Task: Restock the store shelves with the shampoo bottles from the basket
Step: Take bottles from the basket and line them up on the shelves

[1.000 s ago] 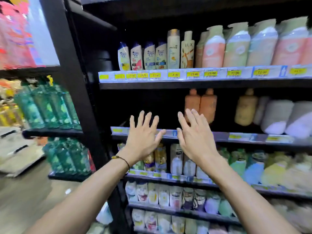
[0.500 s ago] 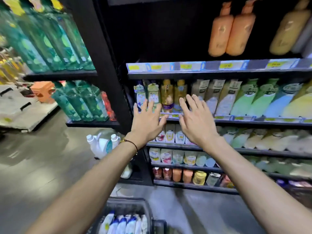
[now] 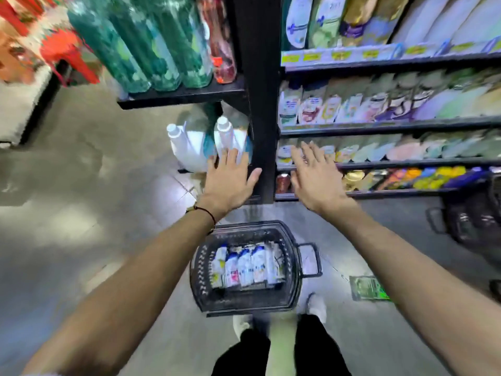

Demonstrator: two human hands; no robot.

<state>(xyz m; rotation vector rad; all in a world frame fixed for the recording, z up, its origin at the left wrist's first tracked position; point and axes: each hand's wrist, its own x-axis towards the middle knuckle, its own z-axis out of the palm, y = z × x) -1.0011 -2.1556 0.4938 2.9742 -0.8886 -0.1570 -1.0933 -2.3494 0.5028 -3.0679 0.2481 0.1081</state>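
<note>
A black plastic basket stands on the floor in front of my feet, holding several white shampoo bottles laid side by side. My left hand and my right hand are stretched out flat above and beyond the basket, fingers spread, holding nothing. Behind them runs the black store shelving with rows of pouches and bottles, blurred by motion.
A black upright post divides the shelving. Two large white jugs stand on the floor left of it, under green bottles. A second dark basket sits at right; a green packet lies on the floor.
The view has tilted down from the upper shelves to the floor, bringing the whole basket into sight. Both hands stay spread and empty, now lower, in front of the bottom shelves.
</note>
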